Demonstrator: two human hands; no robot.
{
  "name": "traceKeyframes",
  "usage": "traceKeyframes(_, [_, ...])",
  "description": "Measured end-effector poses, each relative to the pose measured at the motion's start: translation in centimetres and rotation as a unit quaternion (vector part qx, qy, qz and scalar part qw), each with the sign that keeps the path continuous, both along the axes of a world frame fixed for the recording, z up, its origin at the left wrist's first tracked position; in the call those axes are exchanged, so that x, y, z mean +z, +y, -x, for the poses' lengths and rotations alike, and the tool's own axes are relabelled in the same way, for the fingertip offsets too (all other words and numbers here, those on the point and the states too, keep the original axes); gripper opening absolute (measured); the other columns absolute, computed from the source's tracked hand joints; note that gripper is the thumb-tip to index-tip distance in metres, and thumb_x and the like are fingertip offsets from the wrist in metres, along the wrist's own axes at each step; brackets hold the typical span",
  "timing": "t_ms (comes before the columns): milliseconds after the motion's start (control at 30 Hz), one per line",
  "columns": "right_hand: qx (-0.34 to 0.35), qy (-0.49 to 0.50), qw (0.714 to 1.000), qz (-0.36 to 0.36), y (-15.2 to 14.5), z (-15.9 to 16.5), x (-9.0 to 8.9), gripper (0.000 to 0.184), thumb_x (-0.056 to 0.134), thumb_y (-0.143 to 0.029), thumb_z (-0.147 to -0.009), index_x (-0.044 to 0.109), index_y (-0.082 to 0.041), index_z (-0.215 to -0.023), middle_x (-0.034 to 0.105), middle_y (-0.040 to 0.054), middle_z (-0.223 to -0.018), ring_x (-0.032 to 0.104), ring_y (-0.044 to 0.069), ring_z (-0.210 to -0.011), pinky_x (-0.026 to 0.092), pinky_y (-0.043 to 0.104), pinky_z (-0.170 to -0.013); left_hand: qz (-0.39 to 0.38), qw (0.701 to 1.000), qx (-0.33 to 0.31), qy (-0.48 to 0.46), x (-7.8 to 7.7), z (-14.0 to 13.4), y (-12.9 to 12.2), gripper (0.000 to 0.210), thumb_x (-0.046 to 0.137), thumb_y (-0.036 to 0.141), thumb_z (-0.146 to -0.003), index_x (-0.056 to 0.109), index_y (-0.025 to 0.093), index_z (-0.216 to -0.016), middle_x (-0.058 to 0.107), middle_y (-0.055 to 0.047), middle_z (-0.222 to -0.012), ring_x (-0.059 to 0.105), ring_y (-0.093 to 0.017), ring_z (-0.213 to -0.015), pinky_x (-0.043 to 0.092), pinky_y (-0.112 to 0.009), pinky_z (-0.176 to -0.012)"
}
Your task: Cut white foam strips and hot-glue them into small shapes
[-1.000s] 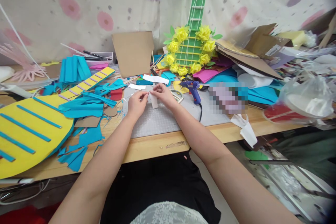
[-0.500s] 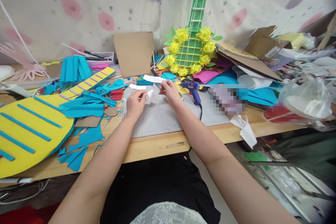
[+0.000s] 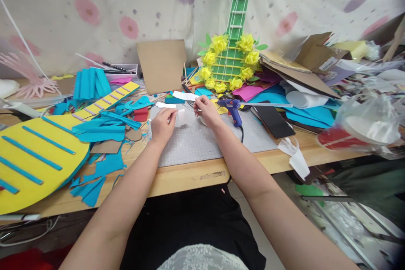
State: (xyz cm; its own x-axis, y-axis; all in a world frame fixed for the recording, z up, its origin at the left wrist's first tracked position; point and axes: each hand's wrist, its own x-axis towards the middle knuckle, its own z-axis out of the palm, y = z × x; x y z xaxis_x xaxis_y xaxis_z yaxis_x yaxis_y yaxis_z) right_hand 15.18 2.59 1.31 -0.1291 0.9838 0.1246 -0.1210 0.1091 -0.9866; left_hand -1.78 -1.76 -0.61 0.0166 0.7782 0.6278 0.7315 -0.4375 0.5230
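My left hand (image 3: pixel 163 124) is over the left part of the grey cutting mat (image 3: pixel 190 149), its thumb and fingertips pinched on a small white paper piece (image 3: pixel 181 117). Close by on the right, my right hand (image 3: pixel 206 112) has its fingers drawn together. Whatever is between them, if anything, is too small to make out. A white paper strip (image 3: pixel 184 95) lies just beyond the hands, and another white strip (image 3: pixel 166 105) is behind my left hand. To the right of my right hand, a blue glue gun (image 3: pixel 233 112) rests on the mat with its cord toward the front edge.
A yellow paper guitar (image 3: pixel 41 152) and blue paper scraps (image 3: pixel 101 126) cover the left side. A green guitar (image 3: pixel 232 29) with yellow flowers stands at the back. A phone (image 3: pixel 274 121), a bagged cup (image 3: pixel 360 128) and a cardboard pile (image 3: pixel 303 74) are on the right.
The white paper piece in my left hand has turned a little and now faces me flatter. Both hands stay nearly in place, with my right fingers slightly shifted.
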Motion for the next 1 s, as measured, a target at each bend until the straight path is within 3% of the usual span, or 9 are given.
traceKeyframes(167, [-0.094, -0.094, 0.991, 0.019, 0.6, -0.1, -0.6, 0.046, 0.047, -0.059, -0.078, 0.037, -0.022, -0.054, 0.036, -0.0040, -0.043, 0.041, 0.010, -0.045, 0.033, 0.023, -0.044, -0.003, 1.000, 0.007, 0.011, -0.1, 0.1, 0.1, 0.023, 0.043, 0.029, -0.087, 0.064, 0.020, -0.090, 0.066, -0.004, -0.093, 0.059, -0.014, -0.082, 0.046, -0.025, -0.073])
traceKeyframes(233, [-0.080, -0.059, 0.995, 0.007, 0.7, -0.3, -0.8, 0.037, 0.056, -0.054, -0.074, 0.044, -0.021, -0.061, 0.047, -0.0024, -0.053, 0.049, 0.011, -0.055, 0.039, 0.023, -0.050, -0.007, 1.000, 0.007, 0.011, -0.1, 0.1, 0.2, 0.023, 0.043, 0.029, -0.088, 0.064, 0.020, -0.091, 0.066, -0.004, -0.092, 0.059, -0.014, -0.083, 0.046, -0.025, -0.074])
traceKeyframes(300, [-0.047, -0.006, 0.999, -0.021, 0.7, -0.4, -0.9, 0.031, 0.069, -0.044, -0.064, 0.052, -0.023, -0.079, 0.058, -0.0004, -0.077, 0.055, 0.011, -0.071, 0.046, 0.023, -0.060, -0.011, 1.000, 0.005, 0.012, -0.1, 0.2, 0.2, 0.024, 0.042, 0.030, -0.088, 0.064, 0.020, -0.091, 0.066, -0.004, -0.092, 0.059, -0.014, -0.082, 0.046, -0.025, -0.073])
traceKeyframes(400, [-0.024, 0.030, 0.999, -0.011, 0.4, 0.1, -1.1, 0.047, 0.075, -0.039, -0.058, 0.053, -0.026, -0.097, 0.059, 0.0007, -0.099, 0.057, 0.011, -0.085, 0.049, 0.025, -0.073, -0.008, 1.000, 0.006, 0.019, 0.0, 0.1, 0.2, 0.024, 0.042, 0.030, -0.088, 0.064, 0.020, -0.092, 0.066, -0.004, -0.093, 0.059, -0.014, -0.081, 0.045, -0.026, -0.072])
traceKeyframes(500, [0.032, 0.012, 0.998, 0.043, -0.1, 1.1, -1.2, 0.037, 0.067, -0.049, -0.065, 0.058, -0.021, -0.087, 0.060, -0.0001, -0.084, 0.056, 0.009, -0.075, 0.048, 0.024, -0.073, -0.001, 1.000, 0.008, 0.029, 0.2, 0.1, 0.0, 0.024, 0.042, 0.030, -0.088, 0.064, 0.020, -0.091, 0.066, -0.005, -0.092, 0.059, -0.014, -0.082, 0.045, -0.025, -0.071])
traceKeyframes(633, [0.089, 0.015, 0.995, 0.046, -0.7, 2.3, -1.3, 0.037, 0.066, -0.052, -0.063, 0.059, -0.019, -0.077, 0.057, -0.0032, -0.073, 0.053, 0.008, -0.068, 0.047, 0.022, -0.067, 0.000, 0.999, 0.012, 0.033, 0.4, 0.0, -0.1, 0.025, 0.043, 0.030, -0.088, 0.065, 0.020, -0.091, 0.067, -0.005, -0.091, 0.060, -0.015, -0.083, 0.045, -0.025, -0.070])
traceKeyframes(1000, [0.069, 0.016, 0.997, 0.037, -0.9, 2.4, -0.9, 0.037, 0.064, -0.054, -0.064, 0.053, -0.019, -0.069, 0.052, -0.0042, -0.069, 0.049, 0.008, -0.063, 0.045, 0.020, -0.058, 0.009, 0.999, 0.012, 0.030, -0.1, -0.1, 0.1, 0.026, 0.044, 0.032, -0.088, 0.066, 0.021, -0.095, 0.067, -0.005, -0.094, 0.062, -0.015, -0.085, 0.045, -0.026, -0.072])
